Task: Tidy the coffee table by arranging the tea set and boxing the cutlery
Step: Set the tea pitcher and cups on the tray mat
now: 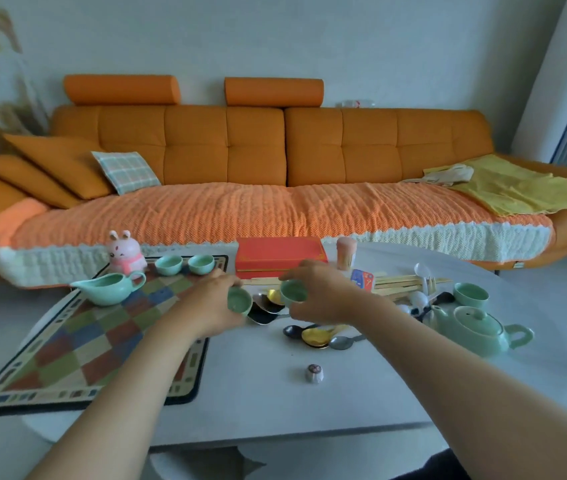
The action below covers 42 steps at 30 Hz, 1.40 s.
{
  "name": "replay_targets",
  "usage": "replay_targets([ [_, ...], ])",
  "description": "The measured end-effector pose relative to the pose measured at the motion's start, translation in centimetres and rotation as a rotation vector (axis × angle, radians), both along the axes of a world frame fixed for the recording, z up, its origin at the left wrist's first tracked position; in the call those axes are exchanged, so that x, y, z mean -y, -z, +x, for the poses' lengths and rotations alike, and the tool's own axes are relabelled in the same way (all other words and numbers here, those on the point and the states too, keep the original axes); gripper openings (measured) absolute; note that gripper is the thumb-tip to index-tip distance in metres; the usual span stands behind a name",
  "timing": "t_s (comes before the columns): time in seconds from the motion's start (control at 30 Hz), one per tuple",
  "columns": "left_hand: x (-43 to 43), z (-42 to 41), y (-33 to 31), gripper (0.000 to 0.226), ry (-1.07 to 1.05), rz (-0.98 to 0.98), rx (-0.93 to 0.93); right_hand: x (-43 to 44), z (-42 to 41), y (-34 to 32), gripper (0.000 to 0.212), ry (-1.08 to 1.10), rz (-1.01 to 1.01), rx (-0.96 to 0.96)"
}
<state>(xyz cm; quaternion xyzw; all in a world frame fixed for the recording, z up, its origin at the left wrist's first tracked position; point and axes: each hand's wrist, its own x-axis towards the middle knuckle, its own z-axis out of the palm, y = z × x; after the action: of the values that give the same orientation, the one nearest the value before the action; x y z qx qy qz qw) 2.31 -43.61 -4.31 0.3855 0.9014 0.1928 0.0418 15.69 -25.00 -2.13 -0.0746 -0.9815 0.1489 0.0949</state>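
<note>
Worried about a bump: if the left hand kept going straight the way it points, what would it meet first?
The left hand would probably reach the red box first. The right hand, holding a green cup, is close beside that line, and depth is unclear.

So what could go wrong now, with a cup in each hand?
1. The left cup, held by the left grip, and the right cup, held by the right grip, are very close together. They might clink and chip.
2. Spoons lie right below, so a slipped cup could hit something hard.
3. The mat holds two cups and a pitcher. A careless set-down might bump them.
</note>
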Motion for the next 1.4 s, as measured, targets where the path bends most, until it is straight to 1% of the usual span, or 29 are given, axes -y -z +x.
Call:
replay_targets([
  [0.1,3.2,-1.8,0.7,0.064,-0.078,0.015,0.014,3.0,-3.8,0.7,0.058,-0.055,-0.046,0.007],
  [0.2,6.1,-3.3,1.4,0.059,-0.134,0.041,0.046,5.9,-7.4,1.4,0.064,-0.098,-0.039,0.036],
  [0.3,8.3,-4.8,1.9,0.05,-0.161,0.054,0.065,8.3,-10.1,2.1,0.061,-0.123,-0.068,0.064],
  [0.33,8.8,-5.2,2.0,0.05,-0.172,0.053,0.071,9.0,-10.9,2.5,0.058,-0.132,-0.08,0.069],
  [0.43,9.9,-6.6,2.6,0.061,-0.203,0.06,0.082,10.4,-12.8,3.5,0.05,-0.139,-0.075,0.078],
  [0.53,10.6,-8.0,3.3,0.062,-0.2,0.072,0.057,10.9,-14.2,4.5,0.059,-0.112,-0.061,0.091],
  [0.63,10.8,-9.1,4.0,0.075,-0.232,0.119,0.08,10.9,-15.1,4.9,0.068,-0.09,-0.125,0.06],
  [0.67,10.7,-9.4,4.2,0.076,-0.24,0.138,0.079,10.8,-15.3,5.0,0.07,-0.073,-0.144,0.049],
  [0.77,10.2,-10.3,4.6,0.069,-0.262,0.177,0.06,10.3,-16.2,5.4,0.072,0.023,-0.18,0.062],
  [0.9,9.1,-11.2,4.8,0.066,-0.296,0.145,-0.004,9.6,-17.6,5.9,0.079,0.135,-0.245,0.056],
  [0.97,8.7,-11.6,5.0,0.063,-0.306,0.143,-0.017,9.6,-17.9,6.1,0.079,0.139,-0.264,0.042],
  [1.07,8.5,-12.1,5.3,0.067,-0.284,0.114,-0.049,9.4,-18.3,6.4,0.077,0.134,-0.268,0.069],
  [1.2,8.4,-12.6,5.6,0.058,-0.223,0.173,-0.056,9.0,-19.0,6.5,0.076,0.145,-0.286,0.073],
  [1.3,8.2,-12.6,5.5,0.054,-0.245,0.192,-0.109,9.1,-19.4,6.6,0.081,0.157,-0.306,0.049],
  [1.4,7.8,-13.0,5.5,0.05,-0.279,0.189,-0.147,9.1,-19.6,6.7,0.077,0.151,-0.3,0.029],
])
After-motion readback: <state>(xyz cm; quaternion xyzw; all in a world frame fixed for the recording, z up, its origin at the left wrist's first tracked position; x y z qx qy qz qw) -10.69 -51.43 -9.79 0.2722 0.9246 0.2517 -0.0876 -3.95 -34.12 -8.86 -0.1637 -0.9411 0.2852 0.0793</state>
